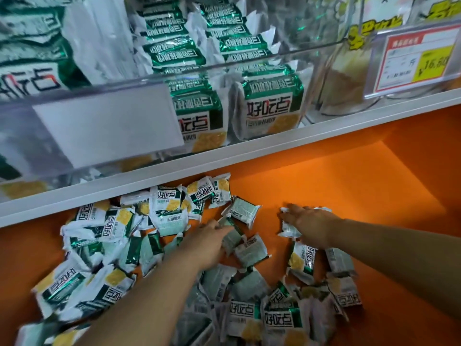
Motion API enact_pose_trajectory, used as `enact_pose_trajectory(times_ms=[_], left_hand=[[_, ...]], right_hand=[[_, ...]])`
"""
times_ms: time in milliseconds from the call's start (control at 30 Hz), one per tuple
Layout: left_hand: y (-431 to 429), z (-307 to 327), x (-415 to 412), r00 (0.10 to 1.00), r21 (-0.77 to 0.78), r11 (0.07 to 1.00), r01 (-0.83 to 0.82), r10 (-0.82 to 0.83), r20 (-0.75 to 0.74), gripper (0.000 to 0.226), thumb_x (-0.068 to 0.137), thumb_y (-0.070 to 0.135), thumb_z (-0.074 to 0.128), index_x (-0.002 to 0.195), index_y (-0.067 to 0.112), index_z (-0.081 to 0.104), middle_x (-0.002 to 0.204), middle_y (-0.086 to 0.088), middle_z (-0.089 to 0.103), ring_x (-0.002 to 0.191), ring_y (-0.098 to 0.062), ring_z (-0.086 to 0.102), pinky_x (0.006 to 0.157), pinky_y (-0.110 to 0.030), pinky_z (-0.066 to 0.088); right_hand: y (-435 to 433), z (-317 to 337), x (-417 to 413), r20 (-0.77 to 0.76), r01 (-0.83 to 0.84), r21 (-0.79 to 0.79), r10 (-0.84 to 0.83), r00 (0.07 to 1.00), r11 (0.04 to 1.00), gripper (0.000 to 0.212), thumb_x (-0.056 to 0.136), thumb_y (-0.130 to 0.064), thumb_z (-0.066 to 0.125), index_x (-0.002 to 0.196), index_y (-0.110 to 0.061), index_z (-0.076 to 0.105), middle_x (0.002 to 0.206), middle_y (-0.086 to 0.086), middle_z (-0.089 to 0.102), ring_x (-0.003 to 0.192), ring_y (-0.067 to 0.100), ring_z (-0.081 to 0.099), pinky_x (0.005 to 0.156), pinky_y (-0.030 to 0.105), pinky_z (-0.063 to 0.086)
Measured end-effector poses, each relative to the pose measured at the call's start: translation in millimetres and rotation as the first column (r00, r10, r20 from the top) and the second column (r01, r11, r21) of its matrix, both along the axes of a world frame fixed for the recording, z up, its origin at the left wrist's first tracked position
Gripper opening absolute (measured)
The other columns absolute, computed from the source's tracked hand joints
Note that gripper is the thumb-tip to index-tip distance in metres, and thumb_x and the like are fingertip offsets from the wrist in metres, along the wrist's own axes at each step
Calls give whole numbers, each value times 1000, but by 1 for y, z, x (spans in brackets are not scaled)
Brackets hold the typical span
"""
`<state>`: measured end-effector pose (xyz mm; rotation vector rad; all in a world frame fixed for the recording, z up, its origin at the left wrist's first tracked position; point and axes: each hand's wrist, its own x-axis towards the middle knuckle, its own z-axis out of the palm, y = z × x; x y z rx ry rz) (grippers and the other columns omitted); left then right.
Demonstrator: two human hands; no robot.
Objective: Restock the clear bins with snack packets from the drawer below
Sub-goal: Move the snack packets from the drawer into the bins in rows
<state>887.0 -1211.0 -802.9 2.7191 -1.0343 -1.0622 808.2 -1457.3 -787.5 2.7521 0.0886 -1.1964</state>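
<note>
Now | left hand [208,242] stretched forward, fingertips on green packet [232,239], grip unclear | right hand [313,227] flat, fingers spread over white packet [289,231] | snack packets [99,228] heaped around both in drawer [349,191] | clear bins [249,62] above

A white shelf [249,152] carries clear bins [249,59] standing side by side on it. Directly below the shelf, the orange drawer [361,196] holds green-and-white snack packets [99,231] lying on its floor, heaped under the shelf's left part and looser under its middle.
</note>
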Motion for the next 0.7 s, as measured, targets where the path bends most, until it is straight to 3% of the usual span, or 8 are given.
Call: enact_pose_trajectory(times_ms=[67, 167, 200, 267, 367, 467, 567, 700], left_hand=[[3, -2, 1, 1000, 38, 999, 15, -15, 11, 65, 94, 11, 45, 148, 39, 22, 149, -4, 28, 121, -30, 44, 92, -38, 46], [7, 0, -1, 999, 103, 994, 43, -44, 7, 67, 96, 9, 42, 150, 39, 15, 155, -9, 18, 124, -35, 44, 89, -38, 45], [7, 1, -1, 999, 114, 992, 47, -48, 5, 68, 96, 9, 42, 151, 39, 14, 156, -10, 16, 126, -35, 43, 89, -38, 45], [7, 4, -3, 998, 117, 992, 52, -55, 21, 68, 95, 7, 45, 150, 37, 17, 153, -10, 19, 124, -34, 43, 88, -38, 45], [4, 8, -5, 988, 97, 990, 102, -112, 107, 62, 90, 2, 52, 144, 23, 32, 146, -6, 26, 126, -31, 37, 93, -38, 41], [0, 6, -8, 966, 117, 974, 194, -210, 151, 59, 86, -2, 54, 139, 15, 35, 145, -5, 34, 131, -27, 34, 102, -39, 35], [-2, 4, -11, 945, 168, 953, 251, -279, 172, 62, 86, -3, 53, 142, 14, 30, 144, -9, 36, 131, -30, 34, 104, -42, 34], [-2, 5, -12, 928, 244, 930, 273, -322, 188, 63, 89, 0, 52, 145, 14, 27, 142, -15, 31, 130, -34, 33, 104, -44, 33]], right_hand=[[2, 1, -1, -26, -8, -8, 8, 1000, 1000, 80, 95, -4, 48, 154, -23, -3, 159, 14, -13, 143, 34, 25, 108, 42, 34], [3, 0, -6, -49, 1, 8, 0, 999, 1000, 85, 90, 10, 43, 154, -22, -4, 159, 16, -12, 126, 35, 48, 62, 33, 45], [4, -2, -8, -42, -12, -2, 12, 999, 1000, 86, 90, 11, 42, 154, -22, -4, 159, 16, -10, 124, 37, 50, 61, 31, 46], [7, -5, -10, -23, -42, -59, 41, 999, 997, 83, 91, 7, 45, 154, -22, -1, 160, 14, -6, 131, 42, 41, 88, 42, 51], [10, -2, -9, -14, -106, -132, 105, 994, 986, 81, 94, -22, 55, 154, -22, 1, 160, 14, 5, 143, 36, 20, 110, 47, 33], [8, 10, -5, 25, -33, -81, 35, 999, 996, 81, 90, -46, 55, 153, -20, 12, 153, 13, 24, 138, 32, 30, 102, 41, 40], [4, 19, -3, 72, 119, 64, -124, 990, 991, 62, 86, -51, 56, 137, -17, 44, 125, 8, 48, 110, 26, 55, 83, 33, 49], [6, 26, 1, 7, 187, 164, -191, 982, 969, 43, 85, -50, 57, 110, -14, 60, 102, 7, 60, 88, 22, 57, 73, 32, 49]])
